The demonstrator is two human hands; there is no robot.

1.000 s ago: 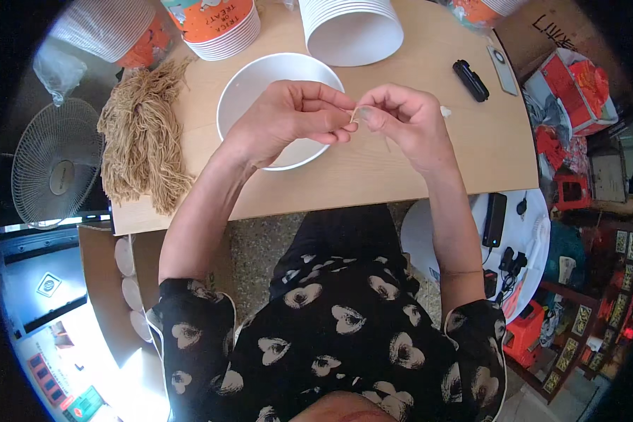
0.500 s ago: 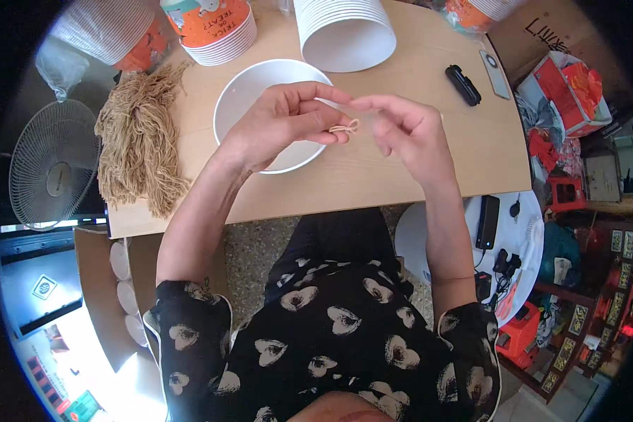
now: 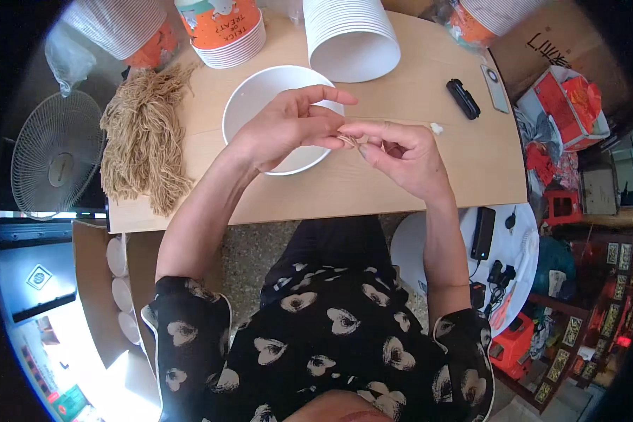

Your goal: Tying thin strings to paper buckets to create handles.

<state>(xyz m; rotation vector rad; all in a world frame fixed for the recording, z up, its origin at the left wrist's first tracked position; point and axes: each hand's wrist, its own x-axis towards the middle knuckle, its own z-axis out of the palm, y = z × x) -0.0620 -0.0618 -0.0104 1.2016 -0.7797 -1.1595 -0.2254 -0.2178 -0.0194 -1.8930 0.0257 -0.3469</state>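
Note:
My left hand (image 3: pixel 285 130) is over a round white tub (image 3: pixel 250 102), its thumb and fingers closed on a small loop of tan string (image 3: pixel 348 141). My right hand (image 3: pixel 408 156) meets it from the right, thumb and forefinger pinching the same string. The fingers partly cover the string. A thick bundle of tan strings (image 3: pixel 144 133) lies at the table's left side. To the right of my right hand a small white scrap (image 3: pixel 436 129) rests on the table.
Stacked white tubs (image 3: pixel 352 42) lie on their side behind. Orange printed tubs (image 3: pixel 225 32) stand at the far left. A black tool-like object (image 3: pixel 463 98) and a grey device (image 3: pixel 494 88) sit at the right. A fan (image 3: pixel 58 158) stands left of the table (image 3: pixel 401 193).
My right hand has moved in and down to the string at my left fingertips. The white scrap now shows on the table. My left hand keeps its hold.

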